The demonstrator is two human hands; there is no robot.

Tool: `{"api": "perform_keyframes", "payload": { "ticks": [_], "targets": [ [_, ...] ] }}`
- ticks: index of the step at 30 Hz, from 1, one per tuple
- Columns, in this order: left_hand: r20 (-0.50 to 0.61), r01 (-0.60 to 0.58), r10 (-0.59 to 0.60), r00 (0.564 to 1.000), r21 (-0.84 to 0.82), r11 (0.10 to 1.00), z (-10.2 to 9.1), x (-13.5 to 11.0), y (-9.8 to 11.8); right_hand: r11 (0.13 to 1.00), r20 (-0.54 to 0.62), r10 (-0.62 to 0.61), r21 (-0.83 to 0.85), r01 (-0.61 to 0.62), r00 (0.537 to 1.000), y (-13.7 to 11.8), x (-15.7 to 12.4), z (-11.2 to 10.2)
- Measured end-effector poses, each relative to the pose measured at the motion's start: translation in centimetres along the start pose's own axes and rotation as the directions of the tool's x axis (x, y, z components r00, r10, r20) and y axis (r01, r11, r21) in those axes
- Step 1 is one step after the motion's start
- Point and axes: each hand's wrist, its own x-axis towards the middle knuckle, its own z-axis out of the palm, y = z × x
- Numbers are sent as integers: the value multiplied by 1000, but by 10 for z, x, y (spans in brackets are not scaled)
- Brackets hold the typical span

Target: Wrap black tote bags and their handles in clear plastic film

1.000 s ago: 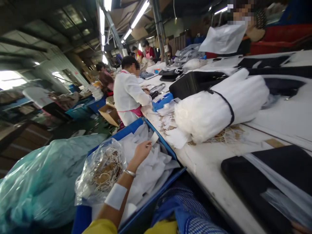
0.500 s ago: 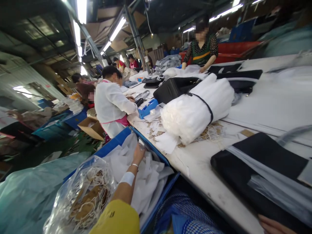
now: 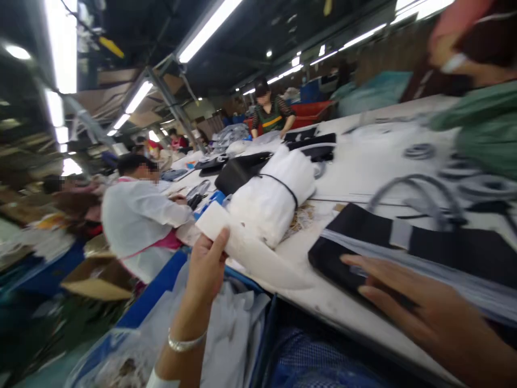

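My left hand (image 3: 207,267) is raised over the blue bin (image 3: 161,280) and pinches a white sheet of fabric (image 3: 242,248), which hangs toward the table edge. My right hand (image 3: 420,312) lies flat with fingers spread on a black bag (image 3: 444,242) with grey straps, near the front of the white table (image 3: 363,172). A tied bundle of white fabric (image 3: 270,199) lies on the table just beyond the sheet.
A person in a white coat (image 3: 139,215) works at the table to the left. Another person (image 3: 269,110) stands at the far side, and someone in green (image 3: 484,118) is close on the right. More black bags (image 3: 238,170) and grey straps (image 3: 420,151) lie on the table.
My left hand has lifted a white sheet out of the blue bin and up toward the table. My right hand has come into view, flat on the black bag. The view has swung right.
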Motion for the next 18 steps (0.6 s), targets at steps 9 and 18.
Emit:
{"api": "perform_keyframes", "payload": {
  "ticks": [9, 18],
  "targets": [
    [893, -76, 63, 447, -32, 997, 188, -27, -12, 978, 54, 177, 101, -181, 983, -14, -22, -75],
    [967, -730, 103, -234, -245, 638, 374, -21, -95, 854, -732, 520, 455, -253, 439, 81, -86, -164]
  ]
}}
